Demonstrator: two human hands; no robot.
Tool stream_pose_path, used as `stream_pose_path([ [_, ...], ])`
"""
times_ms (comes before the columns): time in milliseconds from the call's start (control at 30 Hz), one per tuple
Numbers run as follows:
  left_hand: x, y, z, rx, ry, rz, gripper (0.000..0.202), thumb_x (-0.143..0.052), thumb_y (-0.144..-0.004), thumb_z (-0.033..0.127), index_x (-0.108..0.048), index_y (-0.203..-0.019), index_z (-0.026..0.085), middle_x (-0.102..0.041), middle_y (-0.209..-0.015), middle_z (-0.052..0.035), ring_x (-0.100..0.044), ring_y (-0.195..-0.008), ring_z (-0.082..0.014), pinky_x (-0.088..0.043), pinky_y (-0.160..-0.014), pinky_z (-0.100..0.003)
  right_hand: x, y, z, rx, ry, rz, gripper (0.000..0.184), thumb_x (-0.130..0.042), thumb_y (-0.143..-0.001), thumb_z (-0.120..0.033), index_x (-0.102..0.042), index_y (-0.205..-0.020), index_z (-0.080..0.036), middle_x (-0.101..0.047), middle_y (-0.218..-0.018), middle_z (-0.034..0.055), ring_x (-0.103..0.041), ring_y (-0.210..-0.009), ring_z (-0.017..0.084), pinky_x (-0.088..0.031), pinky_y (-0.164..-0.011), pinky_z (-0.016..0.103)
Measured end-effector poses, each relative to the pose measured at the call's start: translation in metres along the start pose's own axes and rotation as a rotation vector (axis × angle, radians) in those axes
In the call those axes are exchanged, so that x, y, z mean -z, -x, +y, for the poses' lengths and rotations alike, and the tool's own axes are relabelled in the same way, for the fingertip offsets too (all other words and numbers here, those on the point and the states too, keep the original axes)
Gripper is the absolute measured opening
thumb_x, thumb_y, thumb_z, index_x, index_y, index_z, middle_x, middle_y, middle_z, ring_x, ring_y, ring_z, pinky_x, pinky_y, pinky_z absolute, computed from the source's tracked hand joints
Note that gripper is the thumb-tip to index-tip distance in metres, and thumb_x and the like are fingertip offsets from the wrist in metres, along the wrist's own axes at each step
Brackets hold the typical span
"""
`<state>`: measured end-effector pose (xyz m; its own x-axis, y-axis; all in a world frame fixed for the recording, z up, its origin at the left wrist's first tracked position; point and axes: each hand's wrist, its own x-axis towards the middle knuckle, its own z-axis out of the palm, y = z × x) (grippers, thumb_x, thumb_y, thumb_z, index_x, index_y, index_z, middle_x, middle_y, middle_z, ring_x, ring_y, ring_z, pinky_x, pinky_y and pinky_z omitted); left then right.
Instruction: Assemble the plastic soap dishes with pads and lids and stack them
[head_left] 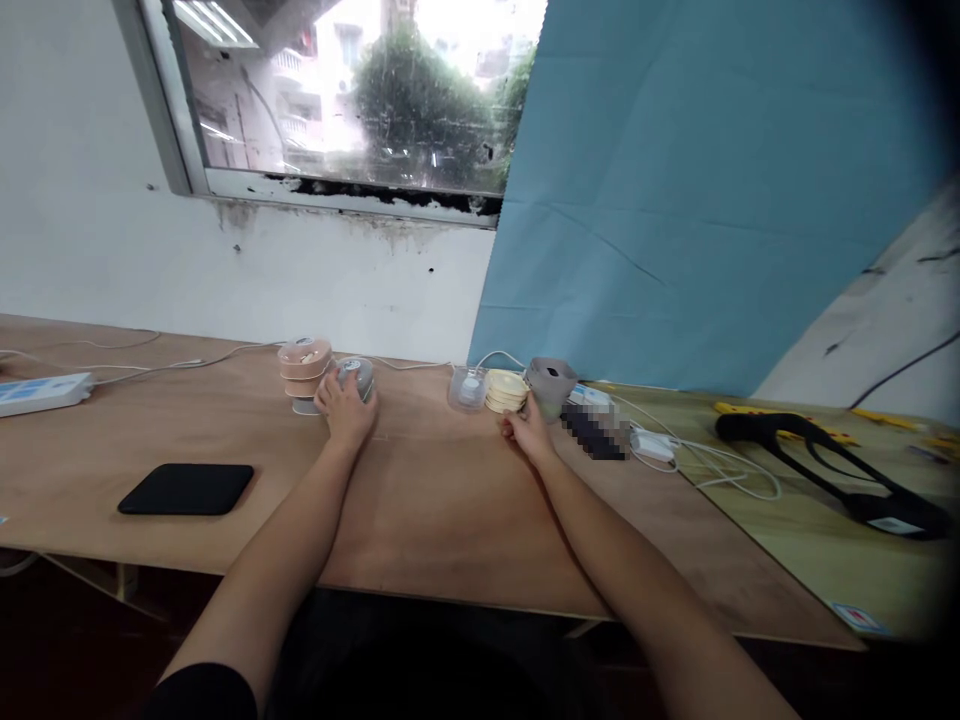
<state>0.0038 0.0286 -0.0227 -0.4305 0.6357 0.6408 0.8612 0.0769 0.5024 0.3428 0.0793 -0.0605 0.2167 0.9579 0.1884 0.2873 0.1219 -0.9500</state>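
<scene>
Stack of cream containers (505, 391), likely light and stiff, best held round its sides, met the right grip (531, 432), closure unclear, while the left grip (347, 412) clasped a grey container (364, 373).

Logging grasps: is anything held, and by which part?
Left hand cups near side of grey container; right hand is at right edge of cream stack; grip unclear for both.

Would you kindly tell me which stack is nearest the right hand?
The cream stack, between the clear container and the tall grey container. The right hand is at its front; the pink stack stands by the left hand.
</scene>
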Motion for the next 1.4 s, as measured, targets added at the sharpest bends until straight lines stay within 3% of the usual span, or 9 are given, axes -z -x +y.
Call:
stream_pose_path([
  [200, -0.008, -0.003, -0.009, 0.072, -0.008, 0.009, 0.066, -0.063, -0.075, 0.041, -0.045, -0.133, 0.018, -0.036, -0.141, -0.0168, -0.028, -0.131, -0.0347, -0.022, -0.107, -0.053, 0.001, -0.003, 0.003, -0.028, -0.06, -0.034, 0.092, -0.06, -0.079, -0.032, -0.004, -0.151, -0.021, -0.063, -0.071, -0.0014, -0.058, -0.049, 0.011, -0.045, -0.044, 0.019],
  [500, -0.014, -0.004, -0.017, 0.091, -0.003, 0.054, 0.063, -0.068, -0.072, 0.04, -0.05, -0.129, 0.02, -0.032, -0.141, -0.017, -0.031, -0.13, -0.0361, -0.024, -0.106, -0.052, 0.001, -0.004, 0.004, -0.031, -0.055, -0.041, 0.089, -0.06, -0.08, -0.032, -0.007, -0.151, -0.023, -0.065, -0.075, 0.0005, -0.06, -0.051, 0.011, -0.046, -0.043, 0.019],
  [767, -0.019, -0.005, -0.024, 0.067, 0.064, 0.034, 0.06, -0.068, -0.074, 0.032, -0.049, -0.129, 0.018, -0.033, -0.14, -0.018, -0.037, -0.128, -0.0353, -0.03, -0.105, -0.05, 0.0, 0.0, 0.003, 0.004, -0.032, -0.051, 0.08, -0.058, -0.079, -0.031, -0.019, -0.148, -0.02, -0.065, -0.073, -0.0002, -0.059, -0.051, 0.012, -0.044, -0.043, 0.019],
  [967, -0.024, -0.004, -0.025, -0.044, 0.22, 0.126, 0.054, -0.07, -0.072, 0.031, -0.055, -0.122, 0.018, -0.036, -0.137, -0.0158, -0.036, -0.129, -0.0316, -0.03, -0.108, -0.044, -0.002, 0.0, 0.004, 0.003, -0.042, -0.003, 0.075, -0.058, -0.078, -0.035, -0.027, -0.144, -0.016, -0.064, -0.07, 0.0002, -0.056, -0.045, 0.013, -0.043, -0.043, 0.022],
  [1133, -0.017, 0.002, -0.011, -0.172, 0.349, 0.176, 0.052, -0.07, -0.073, 0.036, -0.056, -0.121, 0.02, -0.039, -0.134, -0.014, -0.039, -0.128, -0.0287, -0.033, -0.108, -0.042, 0.003, 0.007, -0.002, 0.249, 0.085, 0.152, 0.058, -0.054, -0.08, -0.044, -0.048, -0.13, -0.015, -0.06, -0.063, -0.0009, -0.054, -0.05, 0.014, -0.047, -0.055, 0.028],
  [1267, -0.008, 0.013, 0.011, -0.338, 0.465, 0.025, 0.054, -0.069, -0.075, 0.04, -0.054, -0.123, 0.02, -0.043, -0.132, -0.0129, -0.043, -0.126, -0.0268, -0.039, -0.105, -0.04, 0.002, 0.024, -0.016, 0.461, 0.329, 0.192, 0.044, -0.048, -0.086, -0.045, -0.058, -0.118, -0.018, -0.061, -0.068, 0.0008, -0.056, -0.064, 0.017, -0.047, -0.069, 0.031],
  [1400, 0.0, 0.03, 0.03, -0.522, 0.491, -0.223, 0.055, -0.067, -0.076, 0.042, -0.053, -0.126, 0.022, -0.042, -0.138, -0.012, -0.045, -0.126, -0.0266, -0.041, -0.104, -0.039, -0.011, 0.045, -0.031, 0.596, 0.448, -0.023, 0.042, -0.049, -0.087, -0.043, -0.057, -0.122, -0.021, -0.065, -0.09, 0.0061, -0.059, -0.074, 0.018, -0.049, -0.075, 0.031],
])
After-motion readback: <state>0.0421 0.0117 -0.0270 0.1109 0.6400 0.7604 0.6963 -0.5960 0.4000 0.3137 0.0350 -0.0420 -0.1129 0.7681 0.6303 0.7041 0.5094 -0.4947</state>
